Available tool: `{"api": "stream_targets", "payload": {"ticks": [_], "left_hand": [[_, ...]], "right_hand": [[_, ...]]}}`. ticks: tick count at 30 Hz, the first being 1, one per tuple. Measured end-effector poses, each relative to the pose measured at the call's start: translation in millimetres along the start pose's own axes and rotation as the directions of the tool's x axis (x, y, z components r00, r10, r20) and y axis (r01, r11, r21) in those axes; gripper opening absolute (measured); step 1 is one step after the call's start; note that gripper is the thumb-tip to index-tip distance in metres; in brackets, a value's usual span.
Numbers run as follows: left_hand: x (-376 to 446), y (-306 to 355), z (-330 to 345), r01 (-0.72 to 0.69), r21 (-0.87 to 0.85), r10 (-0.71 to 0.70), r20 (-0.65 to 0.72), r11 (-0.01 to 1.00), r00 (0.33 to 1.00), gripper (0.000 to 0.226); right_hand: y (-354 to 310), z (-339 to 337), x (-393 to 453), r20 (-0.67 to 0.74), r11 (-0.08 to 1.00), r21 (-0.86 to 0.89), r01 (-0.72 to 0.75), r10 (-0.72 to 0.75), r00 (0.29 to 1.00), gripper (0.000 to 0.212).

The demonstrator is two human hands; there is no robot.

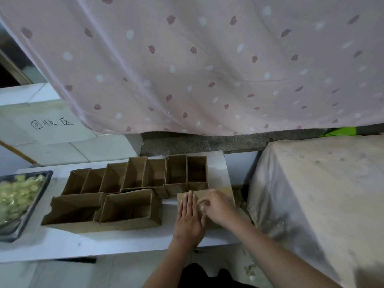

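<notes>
Flat brown cardboard blank [201,193] is lying at the white table's [124,242] right end, unfolded; left hand [188,217] is pressing it flat-fingered, right hand [216,206] is pinching its flap; several erected brown cardboard boxes [133,177] are standing finished alongside

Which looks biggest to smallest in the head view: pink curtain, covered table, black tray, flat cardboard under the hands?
1. pink curtain
2. covered table
3. black tray, cut off at the edge
4. flat cardboard, partly under the left hand and right hand, so unsure against the tray
</notes>
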State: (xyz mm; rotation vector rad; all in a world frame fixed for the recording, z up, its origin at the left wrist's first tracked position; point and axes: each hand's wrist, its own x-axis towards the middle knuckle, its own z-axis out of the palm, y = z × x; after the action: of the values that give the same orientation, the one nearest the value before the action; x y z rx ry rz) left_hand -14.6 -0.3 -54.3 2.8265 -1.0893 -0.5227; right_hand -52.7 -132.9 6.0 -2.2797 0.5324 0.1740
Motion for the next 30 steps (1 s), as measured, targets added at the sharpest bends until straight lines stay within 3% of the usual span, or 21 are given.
{"api": "stream_targets", "payload": {"ticks": [7, 11, 13, 16, 19, 26, 28, 30], "left_hand": [[2, 6, -1, 0.035, 0.031, -0.036, 0.043, 0.999, 0.998, 0.073], [1, 9, -2, 0.047, 0.043, -0.049, 0.029, 0.998, 0.998, 0.078], [0, 9, 0, 0.052, 0.043, -0.053, 0.016, 0.998, 0.998, 0.079], [-1, 8, 2, 0.051, 0.045, -0.051, -0.008, 0.998, 0.999, 0.080], [1, 8, 4, 0.056, 0.043, -0.055, -0.029, 0.997, 0.998, 0.080], [1, 6, 4, 0.050, 0.022, -0.049, -0.053, 0.998, 0.997, 0.080], [1, 7, 4, 0.053, 0.017, -0.052, -0.054, 0.998, 0.997, 0.080], [0, 7, 5, 0.057, 0.012, -0.057, -0.047, 0.998, 0.997, 0.080]], "right_hand": [[10, -7, -5, -0.027, 0.999, 0.009, -0.032, 0.032, 0.999, 0.014], [25, -18, -11, -0.060, 1.000, -0.009, -0.004, 0.003, 0.998, 0.024], [31, -24, -10, -0.067, 1.000, 0.027, 0.008, -0.006, 0.998, 0.016], [36, -28, -12, -0.040, 0.997, 0.066, 0.026, -0.023, 0.999, 0.027], [38, -29, -9, -0.040, 1.000, -0.019, 0.020, -0.021, 0.999, 0.017], [35, -31, -3, 0.036, 0.995, 0.062, -0.082, 0.080, 0.996, 0.019], [34, -29, -2, 0.035, 0.995, 0.078, -0.063, 0.061, 0.998, 0.008], [32, -27, -3, 0.001, 0.999, 0.052, -0.011, 0.011, 1.000, 0.013]]}}
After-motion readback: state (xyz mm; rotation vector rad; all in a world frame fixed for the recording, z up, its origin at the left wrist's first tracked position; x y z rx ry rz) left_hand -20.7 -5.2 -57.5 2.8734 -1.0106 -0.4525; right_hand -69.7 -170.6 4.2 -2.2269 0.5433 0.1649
